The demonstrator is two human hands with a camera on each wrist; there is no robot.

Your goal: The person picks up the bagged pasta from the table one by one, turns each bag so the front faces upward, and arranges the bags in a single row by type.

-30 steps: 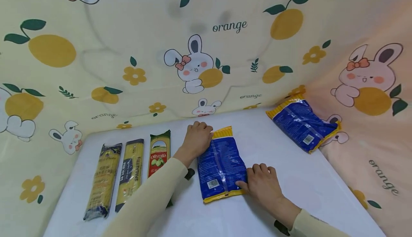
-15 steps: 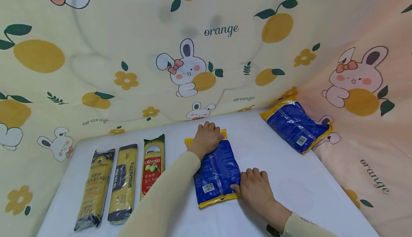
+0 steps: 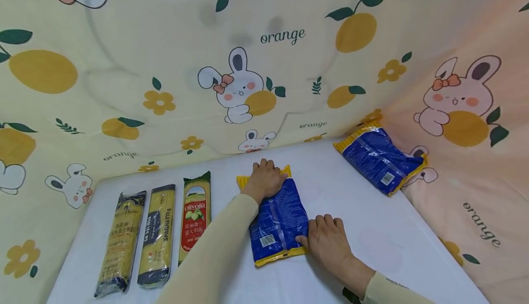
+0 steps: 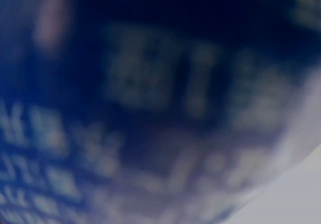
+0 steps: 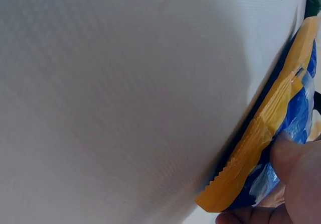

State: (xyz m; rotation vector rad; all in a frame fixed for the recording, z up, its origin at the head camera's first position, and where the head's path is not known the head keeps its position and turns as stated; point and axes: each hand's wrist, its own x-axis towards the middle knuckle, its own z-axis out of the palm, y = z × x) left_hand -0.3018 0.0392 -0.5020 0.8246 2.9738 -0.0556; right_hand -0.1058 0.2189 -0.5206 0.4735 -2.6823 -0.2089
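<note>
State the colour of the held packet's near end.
The near end is yellow, showing best in the right wrist view.

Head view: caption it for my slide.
Left hand rests on, right hand grips, a rectangular blue and yellow plastic packet on a white table.

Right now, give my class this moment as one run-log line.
left hand: on blue bag, upper end; right hand: thumb on its lower right side; second bag: farther back, right
</note>
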